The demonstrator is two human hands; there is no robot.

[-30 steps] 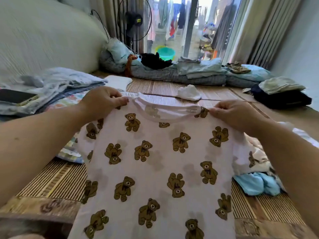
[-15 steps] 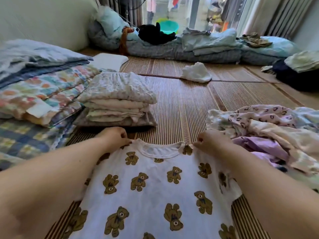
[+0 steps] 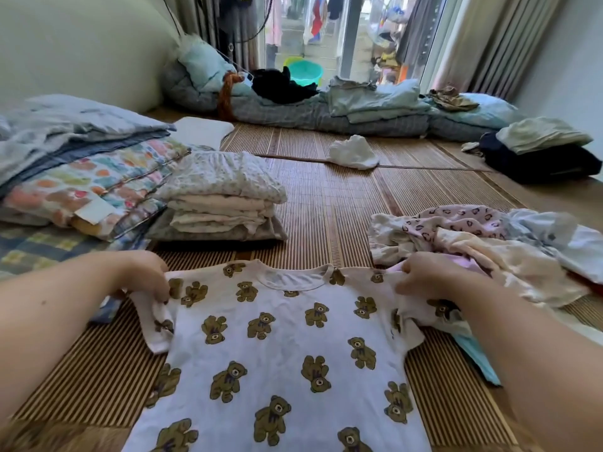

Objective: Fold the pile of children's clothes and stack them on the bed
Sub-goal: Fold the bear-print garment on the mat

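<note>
**Bear shirt spread flat, no fold made yet; a heap waits**

Nearest the camera, the bear-print T-shirt [image 3: 287,347] lies front-up on the woven bed mat [image 3: 326,203], neckline away from the person and body smooth. The left hand [image 3: 143,275] has its fingers curled into the cloth at the left shoulder, just above the short sleeve, which sticks out to the side. The right hand [image 3: 424,275] grasps the right shoulder, where the sleeve is bunched and wrinkled. No side is turned in, so this shirt looks to be at the laying-out step.

Beyond the left hand stands the folded stack [image 3: 222,200], several pale garments squared on top of one another: the finished part of the job. Beyond the right hand, touching the shirt's right sleeve, is the unfolded heap [image 3: 473,243] of pink, cream and pale blue pieces, clearly more than one. Farther off, a small white garment [image 3: 354,151] lies loose on the mat, before the rolled bedding [image 3: 359,115] by the window. By my reckoning the task is around halfway.
</note>
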